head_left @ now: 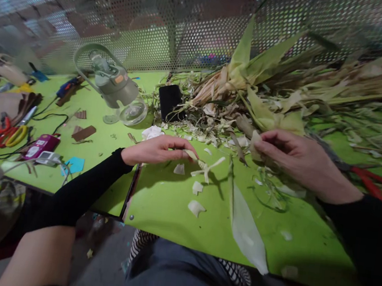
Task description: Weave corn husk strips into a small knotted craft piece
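Note:
My left hand [159, 150] is closed in a pinch on a small knotted piece of corn husk [205, 168], whose pale strips stick out past the fingertips above the table. My right hand [300, 159] pinches a pale scrap of corn husk [256, 143] between thumb and forefinger. Between the hands and toward the table's front edge lies one long, pale husk leaf [248, 228], its tip hanging over the edge. Small cut husk scraps [196, 208] are scattered below my left hand.
Dry husks [336, 94] and shreds pile up along the perforated metal screen [149, 25]. A black phone [170, 102] and a lidded bottle [115, 82] stand behind my left hand. Red-handled scissors or pliers [376, 185] lie right; yellow-handled scissors [17, 134] lie far left.

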`<action>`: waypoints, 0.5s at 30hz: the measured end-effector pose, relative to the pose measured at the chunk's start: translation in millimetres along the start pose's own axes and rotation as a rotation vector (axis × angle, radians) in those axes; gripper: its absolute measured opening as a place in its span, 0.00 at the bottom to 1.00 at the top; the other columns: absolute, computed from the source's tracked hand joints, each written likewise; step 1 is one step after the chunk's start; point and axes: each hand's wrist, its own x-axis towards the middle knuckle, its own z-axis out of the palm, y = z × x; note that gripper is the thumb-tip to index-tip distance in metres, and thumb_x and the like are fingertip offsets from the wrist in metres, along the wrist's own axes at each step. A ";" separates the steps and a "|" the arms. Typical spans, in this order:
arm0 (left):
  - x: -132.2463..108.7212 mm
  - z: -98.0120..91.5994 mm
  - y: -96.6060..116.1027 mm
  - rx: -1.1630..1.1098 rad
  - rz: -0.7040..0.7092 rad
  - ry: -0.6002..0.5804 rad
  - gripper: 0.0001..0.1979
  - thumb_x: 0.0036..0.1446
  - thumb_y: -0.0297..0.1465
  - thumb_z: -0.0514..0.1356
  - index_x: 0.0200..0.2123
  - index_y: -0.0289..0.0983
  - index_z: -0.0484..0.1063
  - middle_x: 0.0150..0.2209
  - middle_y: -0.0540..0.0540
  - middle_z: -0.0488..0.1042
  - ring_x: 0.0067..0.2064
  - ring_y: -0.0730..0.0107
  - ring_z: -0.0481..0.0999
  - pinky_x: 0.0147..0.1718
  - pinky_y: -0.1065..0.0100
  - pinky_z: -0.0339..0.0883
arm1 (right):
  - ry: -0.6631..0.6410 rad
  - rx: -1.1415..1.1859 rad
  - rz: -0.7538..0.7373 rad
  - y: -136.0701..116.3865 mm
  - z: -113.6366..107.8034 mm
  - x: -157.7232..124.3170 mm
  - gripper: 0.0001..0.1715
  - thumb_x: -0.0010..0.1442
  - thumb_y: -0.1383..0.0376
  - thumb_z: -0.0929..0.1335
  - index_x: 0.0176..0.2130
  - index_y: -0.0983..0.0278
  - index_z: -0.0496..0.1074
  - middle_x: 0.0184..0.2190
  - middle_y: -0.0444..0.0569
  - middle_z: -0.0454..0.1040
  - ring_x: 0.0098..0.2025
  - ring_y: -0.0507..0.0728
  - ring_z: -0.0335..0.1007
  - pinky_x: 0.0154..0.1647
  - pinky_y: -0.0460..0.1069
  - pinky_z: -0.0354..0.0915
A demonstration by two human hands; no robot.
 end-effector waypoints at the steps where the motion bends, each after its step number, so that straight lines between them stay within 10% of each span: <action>1: -0.6 3.5 2.5 0.017 0.002 -0.031 0.13 0.69 0.36 0.55 0.48 0.37 0.75 0.49 0.43 0.81 0.49 0.69 0.78 0.50 0.66 0.68 | -0.011 0.027 0.000 -2.4 1.0 -0.8 0.38 0.57 0.31 0.65 0.37 0.63 0.74 0.28 0.48 0.74 0.26 0.53 0.64 0.28 0.50 0.59; 8: -2.8 21.7 11.8 0.376 -0.232 -0.263 0.20 0.71 0.40 0.47 0.36 0.35 0.72 0.29 0.49 0.73 0.29 0.74 0.66 0.33 0.70 0.60 | -0.061 0.123 -0.037 -9.5 9.4 -4.0 0.36 0.57 0.32 0.67 0.36 0.62 0.74 0.27 0.46 0.72 0.25 0.51 0.61 0.28 0.50 0.58; 15: -17.5 18.9 26.0 0.595 -0.362 -0.280 0.26 0.60 0.50 0.60 0.54 0.38 0.71 0.46 0.44 0.79 0.41 0.66 0.75 0.36 0.68 0.61 | -0.089 0.142 -0.013 -6.3 12.7 -5.3 0.32 0.58 0.36 0.68 0.36 0.61 0.73 0.27 0.45 0.71 0.25 0.51 0.60 0.27 0.49 0.56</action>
